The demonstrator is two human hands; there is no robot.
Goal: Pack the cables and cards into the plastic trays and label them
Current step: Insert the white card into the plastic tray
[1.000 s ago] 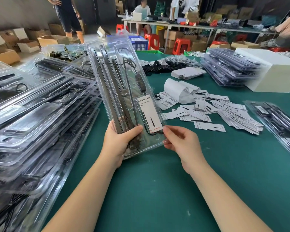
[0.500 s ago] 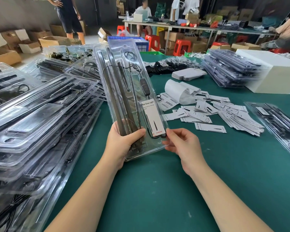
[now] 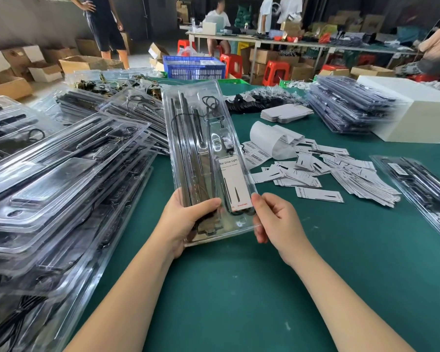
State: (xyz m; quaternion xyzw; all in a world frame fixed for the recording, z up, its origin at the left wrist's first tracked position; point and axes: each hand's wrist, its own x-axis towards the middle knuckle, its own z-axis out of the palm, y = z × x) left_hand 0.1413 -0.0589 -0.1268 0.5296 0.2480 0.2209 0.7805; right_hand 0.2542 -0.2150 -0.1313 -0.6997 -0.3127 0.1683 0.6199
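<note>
We are holding one clear plastic tray up off the green worktop at the centre of the frame, its far end tilting away from us. Inside it we are seeing one white card printed "Grow Light" at the lower right, a thin black cable coiling near the top, and long dark bars running down the left side; how many bars there are we cannot tell.

Our left hand is gripping the tray's lower left corner, thumb lying across the front and fingers wrapping behind. Our right hand is pinching the tray's lower right edge, thumb on top beside the card and fingers curling under. Both forearms are reaching in from the bottom of the frame.

At the left of the frame, packed trays are lying in overlapping stacks, too many and too overlapped to count. One more stack of trays is sitting at the upper right, just beside one white box. One single tray is lying at the right edge. Right of centre, loose cards are spreading in a heap, with one curled barcode label sheet above them.
</note>
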